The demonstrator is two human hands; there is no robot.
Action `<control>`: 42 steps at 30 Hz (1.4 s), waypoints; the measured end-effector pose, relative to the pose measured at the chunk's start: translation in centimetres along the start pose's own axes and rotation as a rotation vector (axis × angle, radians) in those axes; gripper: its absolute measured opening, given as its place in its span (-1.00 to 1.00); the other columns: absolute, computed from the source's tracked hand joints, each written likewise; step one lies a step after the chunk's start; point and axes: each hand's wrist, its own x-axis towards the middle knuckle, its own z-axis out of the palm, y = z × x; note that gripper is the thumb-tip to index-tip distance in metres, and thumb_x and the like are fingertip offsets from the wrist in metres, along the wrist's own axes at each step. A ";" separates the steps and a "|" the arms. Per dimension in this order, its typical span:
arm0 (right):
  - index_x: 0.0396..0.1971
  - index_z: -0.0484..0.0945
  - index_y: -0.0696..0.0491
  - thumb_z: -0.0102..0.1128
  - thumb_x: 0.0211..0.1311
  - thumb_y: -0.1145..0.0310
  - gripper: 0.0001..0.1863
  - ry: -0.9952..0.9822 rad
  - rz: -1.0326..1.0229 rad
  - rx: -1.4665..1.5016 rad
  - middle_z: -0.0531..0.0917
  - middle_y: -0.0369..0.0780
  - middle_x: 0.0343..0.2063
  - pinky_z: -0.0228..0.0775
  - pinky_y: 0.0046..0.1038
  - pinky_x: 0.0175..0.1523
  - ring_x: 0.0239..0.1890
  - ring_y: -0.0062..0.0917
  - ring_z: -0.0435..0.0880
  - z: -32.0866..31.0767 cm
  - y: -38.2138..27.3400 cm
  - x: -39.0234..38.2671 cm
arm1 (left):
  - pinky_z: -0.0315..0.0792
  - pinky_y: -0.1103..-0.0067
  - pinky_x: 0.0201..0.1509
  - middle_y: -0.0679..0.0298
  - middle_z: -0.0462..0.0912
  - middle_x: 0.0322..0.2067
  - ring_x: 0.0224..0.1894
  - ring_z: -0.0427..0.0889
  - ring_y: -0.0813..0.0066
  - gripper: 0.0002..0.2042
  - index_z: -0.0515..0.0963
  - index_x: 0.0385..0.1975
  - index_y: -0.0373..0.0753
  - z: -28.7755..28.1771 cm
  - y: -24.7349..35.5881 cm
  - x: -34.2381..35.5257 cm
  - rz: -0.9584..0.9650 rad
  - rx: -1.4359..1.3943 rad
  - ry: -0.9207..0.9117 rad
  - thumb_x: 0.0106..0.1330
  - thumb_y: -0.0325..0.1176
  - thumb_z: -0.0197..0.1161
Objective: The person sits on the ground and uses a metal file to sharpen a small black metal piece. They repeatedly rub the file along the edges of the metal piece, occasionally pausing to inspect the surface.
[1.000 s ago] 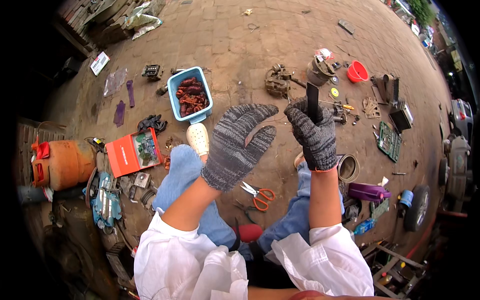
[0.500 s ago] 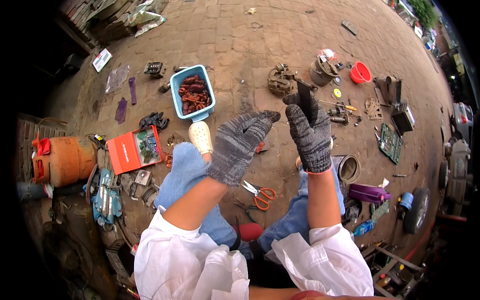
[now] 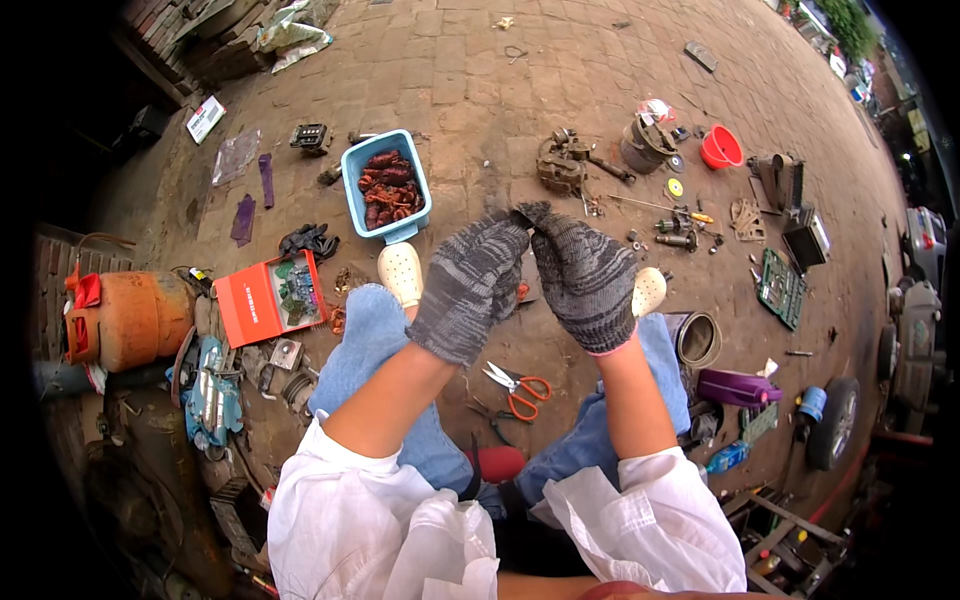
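Note:
My left hand (image 3: 468, 285) and my right hand (image 3: 588, 277) wear grey-black knit gloves, and their fingertips meet above the brick ground. Both hands are closed in a pinch at that meeting point. What they hold, if anything, is dark and too hidden to name. Below them, orange-handled scissors (image 3: 519, 389) lie between my knees, beside dark-handled pliers (image 3: 494, 418). Beyond my left hand stands a light blue plastic basin (image 3: 424, 212) with reddish-brown copper wire bundles (image 3: 390, 190) in it. A greasy metal part (image 3: 562, 163) lies beyond my right hand.
To the left are an open red box (image 3: 246, 308) of small parts and an orange gas cylinder (image 3: 140, 318). A red bucket (image 3: 721, 147), a metal pot (image 3: 645, 145), a green tool case (image 3: 781, 288), a purple case (image 3: 735, 387) and a tyre (image 3: 833, 422) sit to the right.
My right hand has moved left and turned inward, so its fingertips now meet my left hand's. The dark flat piece that stood up at my right fingers no longer shows clearly.

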 end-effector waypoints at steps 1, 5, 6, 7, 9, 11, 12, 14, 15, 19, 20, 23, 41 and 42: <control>-0.33 0.51 0.06 0.09 -0.01 0.47 -0.81 -0.021 -0.009 -0.043 0.55 -0.13 -0.53 0.34 -0.35 -0.44 -0.51 -0.28 0.53 0.2 0.3 -0.2 | 0.36 0.41 -0.03 0.09 0.52 -0.22 -0.14 0.49 0.17 -0.66 0.46 -0.19 -0.31 0.0 0.0 0.0 -0.012 -0.033 -0.005 -0.06 -0.45 0.14; -0.31 0.51 0.04 0.10 -0.02 0.46 -0.80 -0.081 0.004 -0.137 0.55 -0.15 -0.54 0.33 -0.36 -0.46 -0.53 -0.30 0.52 0.4 0.2 -0.5 | 0.37 0.42 -0.05 0.08 0.52 -0.24 -0.16 0.49 0.17 -0.65 0.44 -0.18 -0.32 -0.1 0.1 0.1 -0.264 -0.116 -0.182 -0.05 -0.43 0.14; -0.31 0.52 0.04 0.10 -0.02 0.45 -0.80 -0.089 0.019 -0.141 0.55 -0.15 -0.55 0.32 -0.36 -0.46 -0.53 -0.31 0.52 0.4 0.0 -0.5 | 0.37 0.42 -0.06 0.08 0.52 -0.25 -0.16 0.49 0.17 -0.64 0.44 -0.18 -0.33 -0.1 0.1 0.1 -0.327 -0.137 -0.226 -0.05 -0.42 0.15; -0.33 0.51 0.04 0.10 -0.01 0.45 -0.82 -0.060 0.003 -0.176 0.55 -0.15 -0.56 0.32 -0.36 -0.47 -0.55 -0.30 0.52 0.6 0.1 -0.5 | 0.37 0.43 -0.07 0.08 0.52 -0.25 -0.17 0.49 0.18 -0.64 0.44 -0.17 -0.32 -0.2 0.2 0.2 -0.305 -0.100 -0.222 -0.04 -0.42 0.14; -0.36 0.51 0.04 0.09 0.01 0.43 -0.85 -0.001 -0.030 -0.244 0.54 -0.15 -0.58 0.30 -0.36 -0.49 -0.58 -0.30 0.50 1.0 0.6 -0.7 | 0.38 0.44 -0.09 0.08 0.52 -0.26 -0.19 0.50 0.19 -0.63 0.43 -0.16 -0.29 -0.4 0.4 0.5 -0.173 0.029 -0.166 -0.04 -0.42 0.14; -0.40 0.50 0.06 0.07 0.04 0.42 -0.89 0.167 0.025 -0.346 0.53 -0.14 -0.60 0.29 -0.35 -0.52 -0.60 -0.28 0.49 1.3 1.7 -0.4 | 0.38 0.45 -0.11 0.09 0.52 -0.27 -0.20 0.50 0.22 -0.62 0.43 -0.14 -0.25 -0.5 0.7 0.5 -0.166 0.029 -0.135 -0.05 -0.43 0.14; -0.42 0.50 0.07 0.06 0.05 0.42 -0.91 0.252 0.053 -0.396 0.52 -0.14 -0.62 0.28 -0.35 -0.53 -0.62 -0.28 0.48 1.1 2.2 -0.3 | 0.39 0.46 -0.12 0.10 0.53 -0.27 -0.21 0.51 0.23 -0.61 0.44 -0.13 -0.22 -0.4 0.8 0.3 -0.263 -0.071 -0.159 -0.07 -0.43 0.15; -0.45 0.48 0.09 0.07 0.08 0.40 -0.91 0.195 0.304 -0.426 0.52 -0.11 -0.61 0.29 -0.33 -0.53 -0.61 -0.21 0.48 -0.7 3.3 0.2 | 0.39 0.46 -0.13 0.12 0.53 -0.28 -0.22 0.51 0.25 -0.58 0.44 -0.12 -0.17 -0.2 0.6 0.4 -0.397 -0.193 -0.192 -0.09 -0.44 0.17; -0.44 0.48 0.09 0.08 0.06 0.41 -0.91 0.226 0.166 -0.365 0.53 -0.12 -0.60 0.29 -0.34 -0.52 -0.60 -0.22 0.49 -0.9 2.9 0.2 | 0.39 0.47 -0.13 0.13 0.53 -0.28 -0.23 0.51 0.26 -0.58 0.44 -0.12 -0.18 -0.3 0.6 0.3 -0.467 -0.257 -0.197 -0.09 -0.45 0.16; -0.41 0.50 0.06 0.13 -0.08 0.48 -0.85 0.028 -0.031 -0.171 0.55 -0.14 -0.55 0.34 -0.33 -0.44 -0.52 -0.26 0.53 0.2 0.4 -0.7 | 0.39 0.51 -0.15 0.15 0.53 -0.28 -0.24 0.50 0.32 -0.59 0.42 -0.10 -0.21 -0.6 0.8 0.5 -0.619 -0.499 -0.171 -0.06 -0.48 0.14; -0.41 0.50 0.06 0.13 -0.08 0.47 -0.85 0.027 -0.044 -0.150 0.55 -0.14 -0.55 0.34 -0.33 -0.44 -0.51 -0.26 0.53 0.5 0.5 -0.9 | 0.39 0.51 -0.15 0.16 0.52 -0.28 -0.24 0.50 0.34 -0.59 0.41 -0.09 -0.22 -0.7 0.9 0.6 -0.640 -0.543 -0.157 -0.06 -0.49 0.14; -0.40 0.50 0.07 0.13 -0.09 0.46 -0.84 0.023 -0.073 -0.108 0.56 -0.15 -0.55 0.33 -0.34 -0.45 -0.52 -0.28 0.52 0.9 0.6 -1.0 | 0.39 0.54 -0.16 0.18 0.52 -0.28 -0.25 0.50 0.38 -0.59 0.40 -0.08 -0.24 -0.6 1.3 0.7 -0.687 -0.652 -0.132 -0.04 -0.51 0.12; -0.40 0.50 0.02 0.13 -0.06 0.41 -0.85 -0.020 -0.025 -0.140 0.52 -0.16 -0.62 0.27 -0.30 -0.52 -0.59 -0.26 0.48 1.4 0.4 -1.1 | 0.39 0.69 -0.20 0.31 0.51 -0.28 -0.32 0.46 0.65 -0.60 0.32 -0.01 -0.38 -0.5 2.2 0.4 -0.688 -1.309 -0.032 0.07 -0.63 0.03; -0.40 0.49 0.02 0.13 -0.06 0.41 -0.85 -0.036 -0.012 -0.126 0.52 -0.16 -0.62 0.27 -0.30 -0.52 -0.59 -0.26 0.48 1.4 0.3 -1.1 | 0.39 0.70 -0.21 0.32 0.51 -0.28 -0.32 0.46 0.66 -0.60 0.32 -0.01 -0.38 -0.5 2.3 0.4 -0.682 -1.340 -0.025 0.08 -0.64 0.02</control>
